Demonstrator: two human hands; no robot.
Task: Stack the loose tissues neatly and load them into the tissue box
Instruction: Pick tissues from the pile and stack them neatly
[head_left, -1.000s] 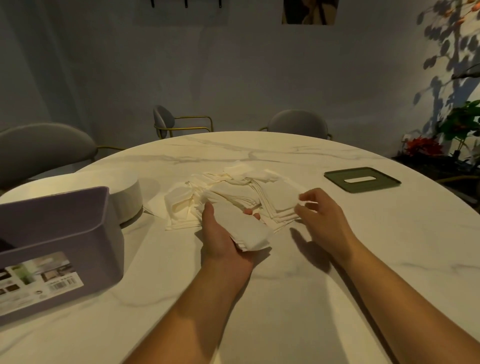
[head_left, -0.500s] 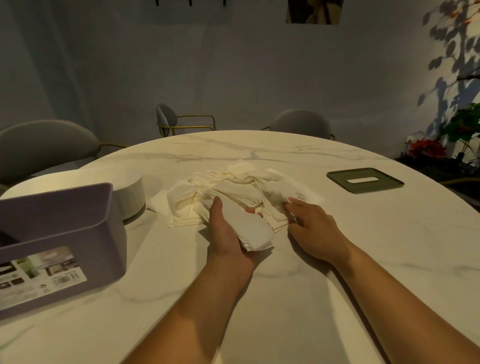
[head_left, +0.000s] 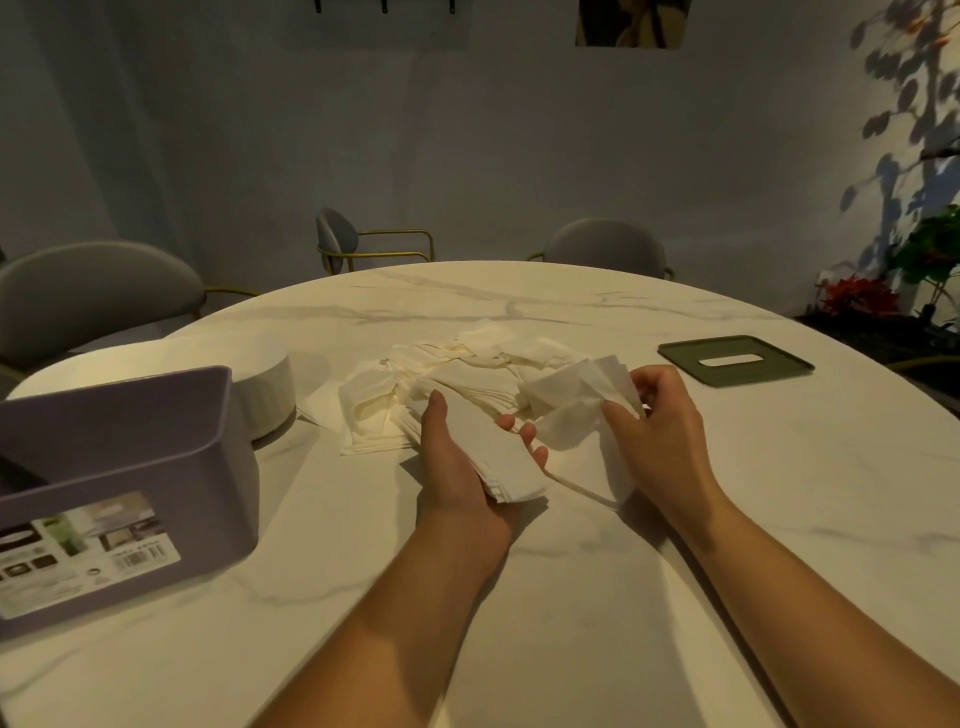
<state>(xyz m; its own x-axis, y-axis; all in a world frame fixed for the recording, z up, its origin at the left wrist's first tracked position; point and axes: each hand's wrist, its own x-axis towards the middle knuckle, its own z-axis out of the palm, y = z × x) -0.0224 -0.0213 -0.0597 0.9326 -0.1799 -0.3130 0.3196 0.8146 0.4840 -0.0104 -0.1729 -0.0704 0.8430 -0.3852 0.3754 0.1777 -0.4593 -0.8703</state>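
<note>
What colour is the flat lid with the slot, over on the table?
Dark olive green; the lid shows best in the head view.

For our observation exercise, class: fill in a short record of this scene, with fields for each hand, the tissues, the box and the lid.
Left: left hand, palm up, holds neat stack of folded white tissues
Right: right hand pinches crumpled white tissue beside that stack
Heap: loose heap of white tissues on round white marble table, behind both hands
Box: open lilac plastic tissue box, far left
Lid: dark green slotted rectangular lid, flat at right, apart from box
</note>
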